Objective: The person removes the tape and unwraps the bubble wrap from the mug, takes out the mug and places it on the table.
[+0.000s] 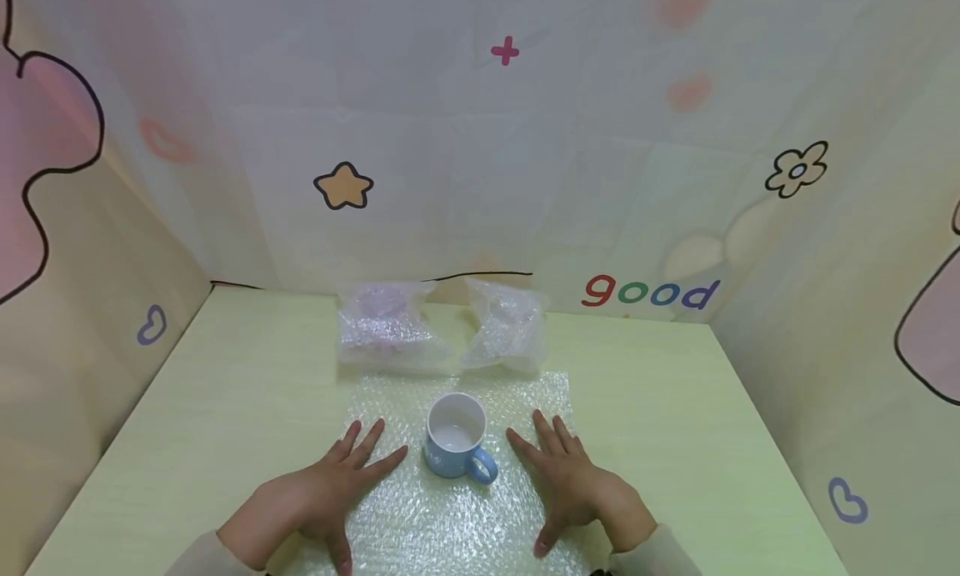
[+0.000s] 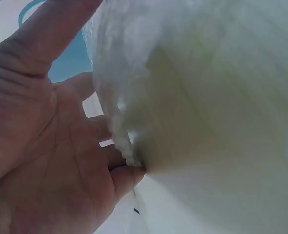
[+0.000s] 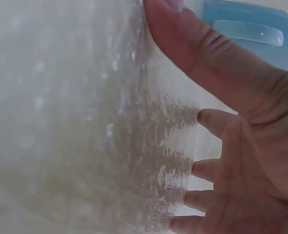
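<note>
A light blue mug (image 1: 448, 462) with a white inside stands upright on a sheet of bubble wrap (image 1: 442, 526), its handle turned to the lower right. Left of the mug my left hand (image 1: 330, 488) rests on the sheet's left edge with fingers spread. On the other side my right hand (image 1: 573, 484) touches the sheet near its right edge, fingers likewise spread. Neither hand touches the mug. Both wrist views show fingertips against the wrap (image 3: 109, 122), with part of the blue mug (image 3: 251, 29) behind the hand.
Behind the sheet lie two bubble-wrapped bundles, one at left (image 1: 390, 326) and one at right (image 1: 508, 326); what they contain is unclear. The pale green table (image 1: 660, 426) reaches a printed cloth backdrop (image 1: 450, 142) at the back and sides.
</note>
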`<state>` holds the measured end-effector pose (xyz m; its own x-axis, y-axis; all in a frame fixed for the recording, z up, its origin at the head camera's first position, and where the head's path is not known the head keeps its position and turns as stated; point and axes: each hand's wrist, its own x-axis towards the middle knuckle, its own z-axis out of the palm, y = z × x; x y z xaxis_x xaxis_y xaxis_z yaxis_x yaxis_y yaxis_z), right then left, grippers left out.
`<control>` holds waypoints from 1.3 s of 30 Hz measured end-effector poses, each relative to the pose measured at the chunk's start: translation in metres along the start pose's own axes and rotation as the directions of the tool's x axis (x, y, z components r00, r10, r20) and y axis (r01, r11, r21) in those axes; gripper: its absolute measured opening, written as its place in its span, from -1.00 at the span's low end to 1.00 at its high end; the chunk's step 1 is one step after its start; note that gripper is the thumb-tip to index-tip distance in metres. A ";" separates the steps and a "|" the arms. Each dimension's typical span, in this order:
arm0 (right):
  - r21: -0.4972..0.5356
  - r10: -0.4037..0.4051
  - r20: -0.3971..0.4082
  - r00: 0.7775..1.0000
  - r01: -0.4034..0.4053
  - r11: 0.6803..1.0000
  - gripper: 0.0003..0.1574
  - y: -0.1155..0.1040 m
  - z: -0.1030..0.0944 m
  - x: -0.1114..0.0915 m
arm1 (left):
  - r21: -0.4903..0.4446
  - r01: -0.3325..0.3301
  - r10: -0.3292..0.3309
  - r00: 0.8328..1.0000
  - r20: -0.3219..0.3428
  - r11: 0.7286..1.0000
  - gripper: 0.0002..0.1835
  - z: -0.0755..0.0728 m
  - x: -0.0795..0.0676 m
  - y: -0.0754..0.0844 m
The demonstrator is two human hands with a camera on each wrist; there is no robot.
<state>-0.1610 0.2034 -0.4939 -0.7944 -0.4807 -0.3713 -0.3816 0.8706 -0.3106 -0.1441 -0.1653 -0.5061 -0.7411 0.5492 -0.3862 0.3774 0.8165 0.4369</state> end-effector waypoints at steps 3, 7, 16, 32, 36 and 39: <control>0.005 0.004 0.007 1.000 -0.004 1.000 0.92 0.000 -0.001 0.000 | -0.001 -0.007 0.007 1.000 0.006 1.000 0.58 -0.001 0.001 -0.002; 0.017 -0.007 0.009 1.000 0.007 1.000 0.92 0.001 -0.001 0.000 | 0.012 -0.030 0.030 1.000 0.000 0.999 0.54 -0.003 0.000 -0.003; 0.070 -0.030 0.019 0.999 0.028 0.997 0.87 0.008 -0.002 -0.001 | 0.033 -0.033 0.034 0.999 -0.021 0.999 0.56 -0.001 0.000 -0.001; 0.009 0.008 0.006 1.000 -0.008 1.000 0.91 0.000 -0.002 0.000 | 0.058 0.032 -0.031 0.999 -0.017 0.998 0.56 0.000 0.002 0.003; -0.004 0.024 0.005 1.000 -0.024 1.000 0.92 -0.003 -0.001 0.001 | 0.064 0.040 -0.039 0.999 -0.018 0.997 0.55 0.001 0.003 0.003; -0.014 0.032 0.006 0.999 -0.032 0.999 0.93 -0.003 -0.001 0.001 | 0.065 0.051 -0.050 0.999 -0.019 0.997 0.54 0.002 0.004 0.002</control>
<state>-0.1614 0.1999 -0.4923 -0.8036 -0.4528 -0.3863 -0.3621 0.8871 -0.2864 -0.1453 -0.1610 -0.5082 -0.7691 0.5047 -0.3922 0.3749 0.8532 0.3627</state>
